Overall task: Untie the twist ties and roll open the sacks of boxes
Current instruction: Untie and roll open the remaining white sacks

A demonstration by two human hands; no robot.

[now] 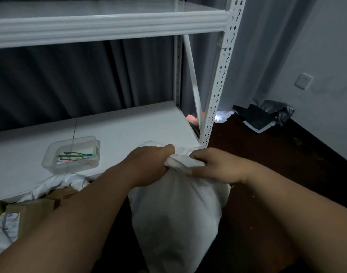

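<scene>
While both hands clamp the gathered neck of the white sack [176,213], the left hand [149,166] fists it from the left and the right hand [214,166] pinches from the right; the sack stands upright against the shelf [129,123] edge. No tie shows; spare ties [76,155] lie in a tub [50,154] left.

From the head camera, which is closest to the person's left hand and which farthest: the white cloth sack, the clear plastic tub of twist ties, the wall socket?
1. White cloth sack: gripped by left hand.
2. Clear plastic tub: left, on shelf.
3. White wall socket: far right.
</scene>
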